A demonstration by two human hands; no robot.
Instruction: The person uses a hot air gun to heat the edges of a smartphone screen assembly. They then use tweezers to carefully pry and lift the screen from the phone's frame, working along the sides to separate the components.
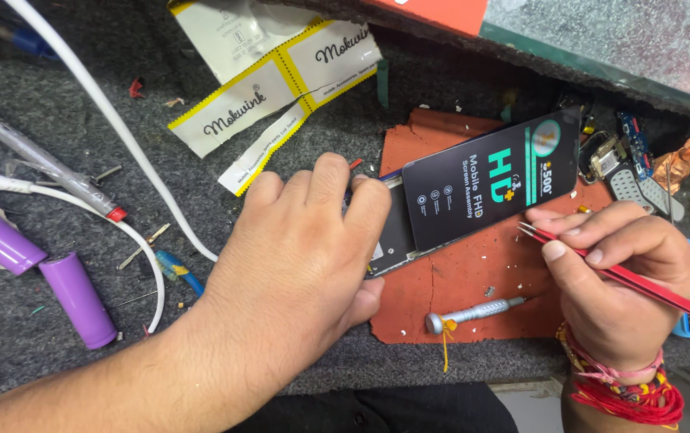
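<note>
My left hand (305, 248) lies palm down on the lower end of a phone frame (397, 232), pinning it to a red-brown mat (457, 281). A black screen assembly with green print (493, 176) sits tilted over the frame's upper part. My right hand (613, 273) pinches red tweezers (641, 282), whose tips point at the screen's lower right edge. Red thread bands circle my right wrist.
A small silver screwdriver (477, 311) lies on the mat near its front edge. Two purple cylindrical cells (80, 298) and white cables (112, 112) are at the left. Torn white and yellow packaging (273, 80) lies behind. Small phone parts (625, 164) sit at the right.
</note>
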